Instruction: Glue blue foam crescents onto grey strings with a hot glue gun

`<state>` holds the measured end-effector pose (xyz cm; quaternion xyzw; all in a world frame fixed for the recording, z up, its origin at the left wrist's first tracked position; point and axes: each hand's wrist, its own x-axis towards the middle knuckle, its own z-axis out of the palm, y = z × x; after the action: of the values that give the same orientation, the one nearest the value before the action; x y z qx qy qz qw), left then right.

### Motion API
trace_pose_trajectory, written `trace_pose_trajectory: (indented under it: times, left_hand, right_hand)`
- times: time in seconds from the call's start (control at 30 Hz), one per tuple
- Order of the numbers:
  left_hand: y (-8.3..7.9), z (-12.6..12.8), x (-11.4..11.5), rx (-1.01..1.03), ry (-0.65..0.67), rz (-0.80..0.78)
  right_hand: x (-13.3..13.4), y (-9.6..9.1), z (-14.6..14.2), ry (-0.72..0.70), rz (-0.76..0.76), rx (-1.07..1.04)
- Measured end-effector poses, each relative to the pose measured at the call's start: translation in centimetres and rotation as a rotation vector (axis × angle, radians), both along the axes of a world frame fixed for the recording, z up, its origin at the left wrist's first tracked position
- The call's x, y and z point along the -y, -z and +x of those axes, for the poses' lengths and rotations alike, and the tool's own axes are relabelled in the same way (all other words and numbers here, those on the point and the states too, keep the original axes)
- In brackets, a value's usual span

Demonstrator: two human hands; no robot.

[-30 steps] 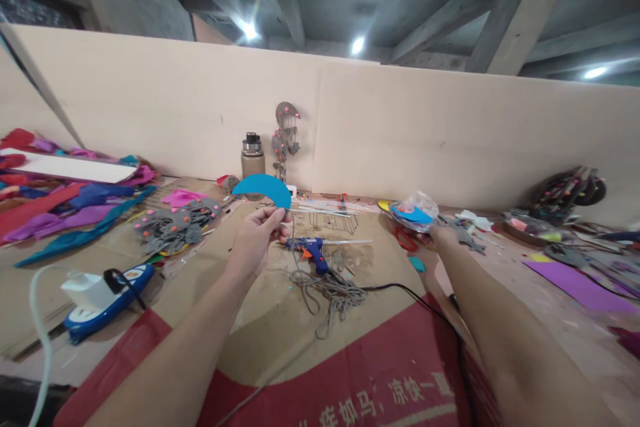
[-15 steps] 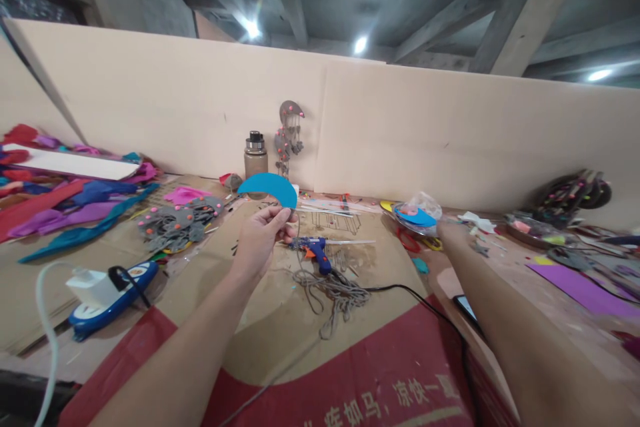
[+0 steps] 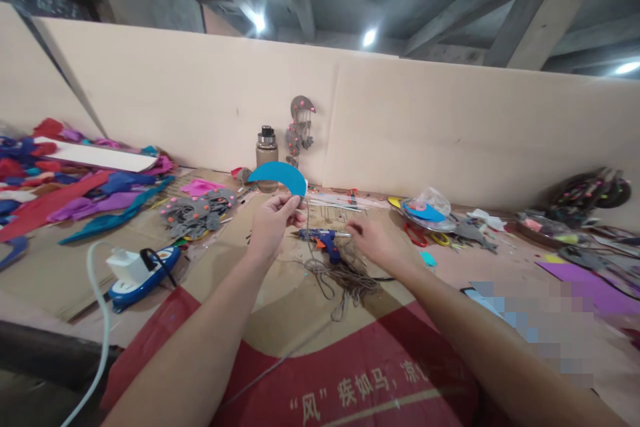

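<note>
My left hand [image 3: 276, 223] pinches a blue crescent-shaped piece [image 3: 281, 175] by its right end, held upright above the cardboard [image 3: 280, 333]. A thin grey cord [image 3: 309, 220] hangs down beside that pinch. To the right, my right hand [image 3: 376, 239] hovers with fingers curled together; whatever is between the fingertips is too small to make out. It is near the tip end of a blue hot glue gun [image 3: 330, 247], which lies on the cardboard between my hands. Below the gun lies a loose tangle of grey cord [image 3: 350, 283].
At left are a power strip [image 3: 145, 279], coloured fabric scraps [image 3: 90, 203] and a grey pile with pink beads [image 3: 200, 213]. A bottle [image 3: 267, 147] and a hanging ornament [image 3: 301, 123] stand by the back board. Rightward lie a cluttered plate [image 3: 430, 217] and purple sheet [image 3: 575, 287].
My right hand has moved left from beside the plate to near the glue gun. My left hand keeps hold of the blue crescent. The view has shifted slightly.
</note>
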<state>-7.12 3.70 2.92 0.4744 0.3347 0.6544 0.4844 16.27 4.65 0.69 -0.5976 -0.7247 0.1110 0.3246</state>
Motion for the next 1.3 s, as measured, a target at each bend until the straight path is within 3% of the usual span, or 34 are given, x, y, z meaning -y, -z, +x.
trace_pose_trajectory:
  times: [0.03,0.17,0.33,0.5,0.7,0.83,0.97,1.1,1.3]
  left_hand:
    - [-0.1,-0.1,0.0,0.009,0.001,0.003]
    - [-0.2,-0.2,-0.1,0.039,0.028,0.021]
    - [-0.1,-0.4,-0.3,0.046,0.09,0.013]
    - [-0.2,-0.5,-0.2,0.019,0.145,0.044]
    - [-0.1,-0.3,-0.1,-0.021,0.132,0.034]
    - [0.2,-0.1,-0.2,-0.04,0.13,0.033]
    - [0.6,-0.1,-0.6,-0.075,0.117,0.038]
    - [0.9,-0.2,-1.0,-0.1,0.065,0.028]
    - [1.1,-0.2,-1.3,-0.116,0.055,0.019]
  right_hand:
    - [0.7,0.5,-1.4,-0.078,-0.019,0.096]
    - [1.4,2.2,-5.0,-0.033,-0.174,0.276]
    - [-0.7,2.1,-6.7,0.118,-0.296,0.176]
    - [-1.5,1.5,-6.2,0.163,-0.198,0.002]
    - [-0.6,2.7,-5.2,0.226,-0.102,-0.246]
    - [0.8,3.0,-5.5,0.124,-0.136,-0.607]
    - [1.4,2.4,-5.6,0.012,-0.142,-0.782]
    - [1.8,1.5,-5.1,-0.04,-0.016,-0.847]
    - [3.8,-0.2,-5.5,-0.1,0.116,-0.783]
